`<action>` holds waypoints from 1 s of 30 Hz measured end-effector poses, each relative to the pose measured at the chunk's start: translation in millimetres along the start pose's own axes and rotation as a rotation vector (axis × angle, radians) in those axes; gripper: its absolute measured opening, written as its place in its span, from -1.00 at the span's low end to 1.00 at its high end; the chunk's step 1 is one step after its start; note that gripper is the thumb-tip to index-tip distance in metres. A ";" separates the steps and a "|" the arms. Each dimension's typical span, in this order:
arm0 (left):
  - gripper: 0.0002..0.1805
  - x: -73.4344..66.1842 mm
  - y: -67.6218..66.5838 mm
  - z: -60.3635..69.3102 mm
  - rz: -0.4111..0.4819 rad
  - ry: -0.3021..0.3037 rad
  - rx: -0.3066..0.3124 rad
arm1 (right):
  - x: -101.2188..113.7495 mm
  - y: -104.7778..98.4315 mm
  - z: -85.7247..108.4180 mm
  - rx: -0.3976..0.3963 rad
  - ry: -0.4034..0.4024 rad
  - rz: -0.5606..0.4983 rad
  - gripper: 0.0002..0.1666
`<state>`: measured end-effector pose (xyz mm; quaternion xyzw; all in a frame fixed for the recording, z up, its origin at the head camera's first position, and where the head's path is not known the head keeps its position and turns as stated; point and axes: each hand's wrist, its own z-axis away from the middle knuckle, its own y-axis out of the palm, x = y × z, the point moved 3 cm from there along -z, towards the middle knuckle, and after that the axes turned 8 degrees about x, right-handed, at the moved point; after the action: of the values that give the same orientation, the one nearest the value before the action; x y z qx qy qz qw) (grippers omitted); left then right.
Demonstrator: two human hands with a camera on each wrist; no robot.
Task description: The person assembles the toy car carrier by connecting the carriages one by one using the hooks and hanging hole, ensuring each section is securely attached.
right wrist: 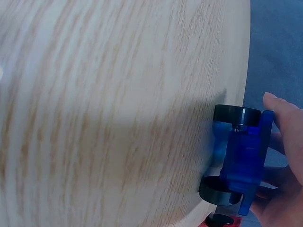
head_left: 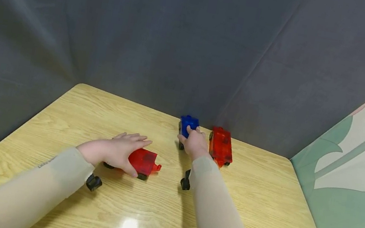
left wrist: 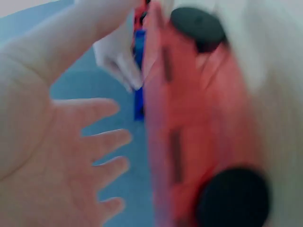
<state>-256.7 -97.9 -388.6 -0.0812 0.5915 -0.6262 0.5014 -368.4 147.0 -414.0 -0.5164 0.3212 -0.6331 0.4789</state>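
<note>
Left hand [head_left: 116, 152], grip spread wide, covers a red car [head_left: 146, 160]. Toward one o'clock, right hand [head_left: 195, 144] meets blue car [right wrist: 246, 158], grip unclear.

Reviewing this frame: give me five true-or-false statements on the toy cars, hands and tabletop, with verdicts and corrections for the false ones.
1. The right hand is at the blue car. True.
2. Both red cars are to the right of the blue car in the head view. False: the left red car is to its left, the right red car to its right.
3. The left hand is clenched in a fist. False: its fingers are stretched out, by the left red car.
4. The blue car has black wheels. True.
5. The tabletop is plain black. False: it shows light wood grain.
</note>
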 end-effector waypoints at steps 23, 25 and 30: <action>-0.09 15.4 26.5 -18.2 0.065 0.033 -0.147 | 7.3 -1.9 -1.4 -0.041 -0.013 -0.053 -0.23; -0.09 16.0 26.2 -18.1 0.064 0.035 -0.147 | 7.2 -2.2 -2.8 -0.051 -0.029 -0.036 -0.24; -0.09 15.5 25.5 -19.2 0.054 0.047 -0.147 | 1.4 -4.8 -7.0 -0.060 -0.031 -0.019 -0.24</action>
<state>-263.9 -91.4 -422.7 -0.0870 0.6494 -0.5690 0.4970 -376.4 146.6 -410.9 -0.5434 0.3279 -0.6194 0.4621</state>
